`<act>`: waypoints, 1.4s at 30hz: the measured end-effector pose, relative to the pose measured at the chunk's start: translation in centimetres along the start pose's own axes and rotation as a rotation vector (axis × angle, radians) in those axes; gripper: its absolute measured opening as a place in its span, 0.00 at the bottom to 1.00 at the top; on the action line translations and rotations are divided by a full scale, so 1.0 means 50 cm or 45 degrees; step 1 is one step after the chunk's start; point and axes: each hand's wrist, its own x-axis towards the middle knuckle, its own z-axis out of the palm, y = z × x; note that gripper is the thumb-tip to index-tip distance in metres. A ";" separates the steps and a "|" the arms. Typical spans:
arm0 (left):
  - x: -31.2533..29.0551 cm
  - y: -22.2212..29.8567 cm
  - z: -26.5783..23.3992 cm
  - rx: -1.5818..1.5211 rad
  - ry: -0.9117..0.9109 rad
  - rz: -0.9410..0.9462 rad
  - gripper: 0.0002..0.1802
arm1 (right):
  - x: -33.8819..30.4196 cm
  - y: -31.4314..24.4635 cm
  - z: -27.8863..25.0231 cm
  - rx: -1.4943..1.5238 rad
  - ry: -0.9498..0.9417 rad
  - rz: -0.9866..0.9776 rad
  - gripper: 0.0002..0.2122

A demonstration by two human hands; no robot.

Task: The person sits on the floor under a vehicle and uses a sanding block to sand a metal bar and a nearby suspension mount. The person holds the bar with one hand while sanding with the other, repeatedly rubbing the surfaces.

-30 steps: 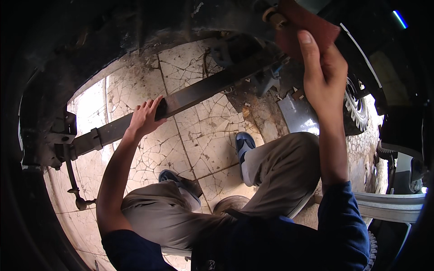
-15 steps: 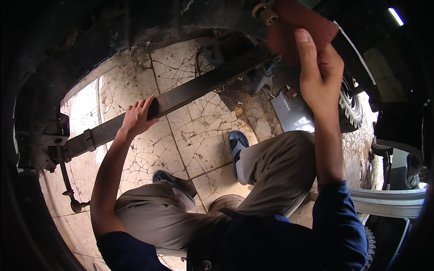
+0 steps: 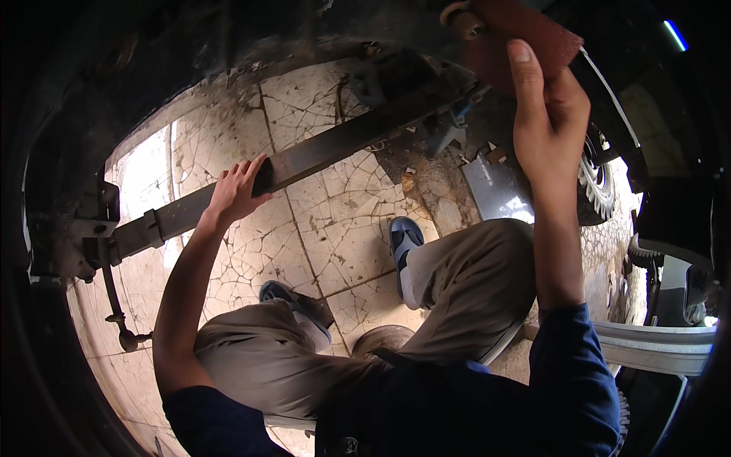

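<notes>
A reddish-brown sheet of sandpaper is pinched in my right hand, the thumb on its near face and the other fingers mostly hidden behind. The sheet lies up against the dark underside of a vehicle, close to a brass-coloured fitting. To the left, my left hand rests on a long dark metal beam, its fingers stretched out over the top. A blacker patch on the beam sits right beside those fingertips; I cannot tell whether it is shadow or a separate piece.
Dark vehicle bodywork curves around the upper and left sides. A jointed rod hangs at the beam's left end. Cracked tiles cover the floor. On the right are a grey sheet, a toothed wheel and a pale curved rim.
The whole view has shifted slightly, carrying most things a little to the right. My right hand keeps the sandpaper near the fitting, and my left hand stays on the beam.
</notes>
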 end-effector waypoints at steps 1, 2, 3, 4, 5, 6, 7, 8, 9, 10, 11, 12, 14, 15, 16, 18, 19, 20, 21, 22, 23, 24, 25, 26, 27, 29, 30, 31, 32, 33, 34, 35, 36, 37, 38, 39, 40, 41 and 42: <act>0.002 0.000 0.000 -0.005 -0.009 -0.006 0.51 | 0.002 0.014 -0.010 0.038 -0.049 0.074 0.13; 0.001 0.000 -0.001 -0.008 -0.020 -0.015 0.51 | 0.005 0.018 -0.012 0.080 -0.098 0.149 0.13; 0.000 0.000 -0.001 -0.011 -0.030 -0.023 0.51 | 0.000 0.017 -0.006 0.119 -0.062 0.134 0.13; -0.001 0.000 0.001 -0.011 -0.033 -0.023 0.51 | -0.006 0.011 0.006 0.158 -0.025 0.120 0.14; -0.001 0.001 0.000 -0.007 -0.025 -0.024 0.51 | -0.007 0.005 0.012 0.197 0.015 0.095 0.14; -0.002 0.002 0.000 -0.004 -0.017 -0.023 0.51 | -0.007 0.008 0.007 0.124 0.014 0.052 0.14; -0.003 -0.002 0.006 0.015 0.024 0.005 0.50 | -0.009 0.015 -0.001 0.050 0.014 0.008 0.14; -0.001 -0.006 0.010 0.032 0.065 0.030 0.50 | -0.005 0.022 -0.004 -0.024 0.011 -0.036 0.14; -0.001 -0.010 0.014 0.050 0.107 0.056 0.50 | -0.004 0.021 -0.004 -0.033 0.036 -0.071 0.12; -0.004 -0.013 0.017 0.033 0.069 0.034 0.50 | -0.005 0.016 -0.005 -0.043 0.061 -0.108 0.11; -0.002 -0.007 0.012 0.013 0.037 0.019 0.50 | -0.004 0.011 -0.009 -0.062 0.088 -0.148 0.10; 0.000 -0.001 0.007 -0.008 0.006 0.005 0.51 | -0.003 0.008 -0.012 -0.148 0.043 -0.115 0.10; -0.002 0.005 -0.003 -0.013 -0.010 -0.007 0.51 | -0.002 -0.002 -0.014 -0.315 -0.042 -0.048 0.09; -0.005 0.005 -0.004 -0.010 -0.006 -0.012 0.51 | -0.002 -0.007 -0.014 -0.281 -0.020 -0.060 0.09; -0.007 0.004 -0.003 -0.008 -0.003 -0.017 0.51 | -0.004 -0.013 -0.015 -0.249 0.006 -0.069 0.09; -0.004 0.003 -0.002 -0.013 0.007 0.000 0.51 | -0.006 -0.007 -0.014 -0.152 0.120 -0.196 0.08; -0.001 0.002 -0.003 -0.012 0.011 -0.003 0.51 | 0.003 -0.001 -0.014 -0.142 0.103 -0.235 0.08; 0.000 0.003 -0.005 -0.008 0.010 0.000 0.51 | 0.001 -0.001 -0.016 -0.167 0.051 -0.159 0.08; -0.002 0.003 -0.005 0.003 0.016 0.004 0.51 | -0.003 -0.002 -0.018 -0.192 -0.001 -0.082 0.08; -0.004 0.003 -0.002 0.014 0.021 0.009 0.51 | -0.003 -0.004 -0.020 -0.216 -0.052 -0.005 0.08; -0.009 0.002 0.002 0.024 0.023 0.003 0.50 | 0.001 -0.004 -0.019 -0.207 -0.045 -0.039 0.08; -0.005 0.000 0.004 0.010 0.036 0.011 0.51 | 0.005 -0.005 -0.021 -0.198 -0.038 -0.072 0.08; 0.001 -0.003 0.005 -0.003 0.049 0.019 0.51 | 0.010 -0.004 -0.022 -0.188 -0.031 -0.105 0.08; 0.001 -0.005 0.004 -0.010 0.049 0.035 0.51 | 0.007 -0.003 -0.024 -0.178 -0.017 -0.123 0.08; -0.003 -0.005 0.004 -0.009 0.043 0.033 0.51 | 0.005 0.014 -0.021 -0.104 -0.061 -0.071 0.09; -0.006 -0.002 0.004 -0.015 0.040 0.025 0.51 | -0.002 0.009 -0.015 -0.032 0.011 -0.116 0.09; -0.007 0.000 0.003 -0.021 0.026 0.017 0.51 | -0.003 0.005 -0.013 0.004 0.043 -0.142 0.09; -0.006 0.000 0.000 -0.026 0.012 0.009 0.51 | 0.000 0.002 -0.017 -0.049 0.062 -0.179 0.09; -0.004 0.002 -0.003 -0.033 -0.002 0.009 0.51 | 0.000 0.003 -0.018 -0.081 0.014 -0.142 0.09; -0.004 0.003 -0.004 -0.035 0.001 0.010 0.51 | -0.001 0.006 -0.019 -0.114 -0.034 -0.103 0.09; -0.005 0.004 -0.004 -0.038 0.004 0.012 0.51 | -0.001 0.008 -0.020 -0.147 -0.081 -0.065 0.09; -0.007 0.002 -0.003 -0.041 0.008 0.007 0.51 | -0.001 0.004 -0.017 -0.126 -0.069 -0.059 0.09; -0.007 0.000 -0.002 -0.035 0.014 0.009 0.51 | -0.001 0.000 -0.017 -0.110 -0.031 -0.089 0.09; -0.007 -0.003 0.001 -0.028 0.021 0.011 0.51 | -0.001 -0.004 -0.018 -0.095 0.008 -0.118 0.09; -0.007 -0.001 0.002 -0.023 0.023 0.018 0.51 | -0.002 -0.007 -0.019 -0.084 0.048 -0.142 0.09; -0.006 -0.001 0.002 -0.028 0.017 0.014 0.51 | -0.002 -0.008 -0.020 -0.102 0.007 -0.098 0.09; -0.006 -0.001 0.001 -0.032 0.011 0.009 0.51 | -0.002 -0.010 -0.020 -0.121 -0.034 -0.053 0.08; -0.005 -0.001 -0.002 -0.034 0.007 0.004 0.51 | 0.000 -0.010 -0.021 -0.139 -0.073 -0.011 0.08; -0.004 -0.001 -0.001 -0.032 0.012 0.008 0.51 | 0.001 -0.007 -0.021 -0.121 -0.035 -0.072 0.08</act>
